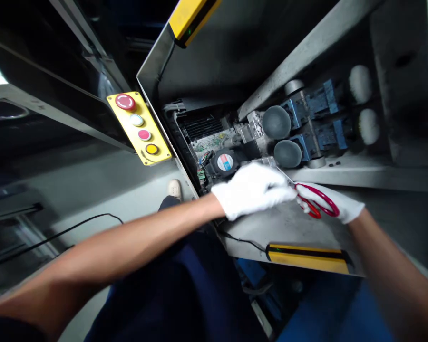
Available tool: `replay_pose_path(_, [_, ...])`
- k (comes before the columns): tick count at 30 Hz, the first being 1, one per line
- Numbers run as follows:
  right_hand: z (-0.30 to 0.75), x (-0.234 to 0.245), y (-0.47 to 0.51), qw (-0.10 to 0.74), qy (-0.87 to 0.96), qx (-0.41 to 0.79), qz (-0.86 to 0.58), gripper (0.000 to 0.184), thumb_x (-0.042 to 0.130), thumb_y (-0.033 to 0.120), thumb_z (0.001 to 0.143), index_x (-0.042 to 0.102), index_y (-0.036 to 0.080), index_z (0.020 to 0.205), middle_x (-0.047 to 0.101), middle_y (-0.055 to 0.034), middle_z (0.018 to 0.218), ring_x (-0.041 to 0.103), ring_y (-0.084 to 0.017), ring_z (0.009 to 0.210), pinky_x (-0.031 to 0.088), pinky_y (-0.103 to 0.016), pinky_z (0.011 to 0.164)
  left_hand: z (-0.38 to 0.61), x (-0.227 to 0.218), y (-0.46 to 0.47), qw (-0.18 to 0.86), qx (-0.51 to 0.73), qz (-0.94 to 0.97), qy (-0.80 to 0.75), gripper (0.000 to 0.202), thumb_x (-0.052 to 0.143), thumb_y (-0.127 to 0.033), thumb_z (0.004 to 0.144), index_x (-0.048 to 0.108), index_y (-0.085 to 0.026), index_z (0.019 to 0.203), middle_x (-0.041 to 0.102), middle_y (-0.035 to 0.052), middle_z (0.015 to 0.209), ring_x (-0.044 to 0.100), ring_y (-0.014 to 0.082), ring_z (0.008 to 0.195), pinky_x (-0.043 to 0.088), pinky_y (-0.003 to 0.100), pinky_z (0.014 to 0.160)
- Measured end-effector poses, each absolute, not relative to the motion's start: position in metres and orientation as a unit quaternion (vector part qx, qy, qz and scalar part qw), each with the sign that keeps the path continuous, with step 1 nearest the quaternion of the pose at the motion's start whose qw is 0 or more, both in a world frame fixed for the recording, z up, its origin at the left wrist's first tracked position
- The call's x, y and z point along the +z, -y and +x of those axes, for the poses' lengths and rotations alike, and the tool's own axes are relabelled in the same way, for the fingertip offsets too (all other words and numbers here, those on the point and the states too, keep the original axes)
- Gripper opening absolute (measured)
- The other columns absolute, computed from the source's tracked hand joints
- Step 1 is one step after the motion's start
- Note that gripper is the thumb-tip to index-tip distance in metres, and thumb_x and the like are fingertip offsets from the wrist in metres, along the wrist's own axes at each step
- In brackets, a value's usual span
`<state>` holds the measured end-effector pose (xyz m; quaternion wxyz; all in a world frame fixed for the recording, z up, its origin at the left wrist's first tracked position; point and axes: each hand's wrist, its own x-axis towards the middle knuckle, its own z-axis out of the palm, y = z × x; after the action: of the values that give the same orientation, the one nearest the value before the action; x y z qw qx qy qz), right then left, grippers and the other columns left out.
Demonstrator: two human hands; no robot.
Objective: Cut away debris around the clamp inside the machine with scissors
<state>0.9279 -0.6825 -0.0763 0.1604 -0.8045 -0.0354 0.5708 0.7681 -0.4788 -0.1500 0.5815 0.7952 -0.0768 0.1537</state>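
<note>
My right hand [345, 205], in a white glove, grips a pair of scissors [328, 203] with red handles. The blades point up and left, partly hidden beside my other hand. My left hand [253, 190], also gloved in white, is right beside the scissors, its fingers curled together and their tips close to the pivot. Whatever those fingers may hold is hidden. Both hands are over a grey metal machine ledge [271, 225], in front of a black round motor housing [224, 162] with a red, white and blue label.
A yellow control panel [139, 129] with a red emergency button stands at left. Two round grey cups [276, 122] on blue brackets lie beyond my hands. Yellow sensor bars [308, 258] edge the opening at front and top. A thin black cable [242, 240] runs along the front edge.
</note>
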Motion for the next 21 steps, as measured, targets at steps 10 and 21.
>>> replay_pose_path(10, [0.92,-0.068,0.689,0.124,-0.131,0.496,-0.849,0.043,0.072,0.057,0.074,0.057,0.022,0.095,0.048,0.0025,0.065,0.042,-0.007,0.047,0.037,-0.016,0.037,0.719,-0.206,0.559,0.644,-0.042,0.762,0.054,0.03,0.048,-0.023,0.086,0.071,-0.029,0.105,0.075,-0.0003,0.092,0.069,0.0157,0.08,0.053,0.026,0.072])
replay_pose_path(21, [0.921,-0.064,0.678,0.109,0.036,0.535,-0.837,0.046,0.065,0.063,0.078,0.052,0.02,0.088,0.049,0.004,0.062,0.043,-0.008,0.048,0.033,-0.019,0.042,0.75,-0.157,0.563,0.757,0.011,0.65,-0.065,0.054,0.046,-0.026,0.088,0.043,-0.018,0.142,0.068,0.0072,0.089,0.064,0.0232,0.076,0.054,0.035,0.072])
